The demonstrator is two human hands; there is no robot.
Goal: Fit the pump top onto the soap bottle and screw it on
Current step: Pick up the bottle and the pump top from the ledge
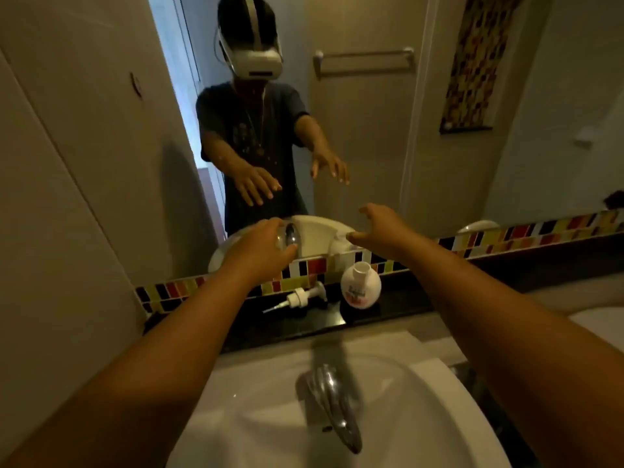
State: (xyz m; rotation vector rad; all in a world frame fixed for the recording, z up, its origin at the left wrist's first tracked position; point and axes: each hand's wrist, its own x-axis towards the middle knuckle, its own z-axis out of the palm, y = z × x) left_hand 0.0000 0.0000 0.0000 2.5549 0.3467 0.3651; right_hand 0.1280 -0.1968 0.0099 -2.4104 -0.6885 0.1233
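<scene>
pump top [299,297] lying beside open soap bottle [360,285]; hands empty

We note a glossy black stone-like worktop [304,324], a smooth white glazed basin [422,400] and a polished chrome tap [332,400]. The soap bottle [360,286] and pump top [299,298] appear smooth white plastic. The multicoloured tile strip [540,233] is glossy.

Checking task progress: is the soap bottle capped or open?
Open. The soap bottle stands upright with a bare neck; the pump top lies on its side beside it.
</scene>
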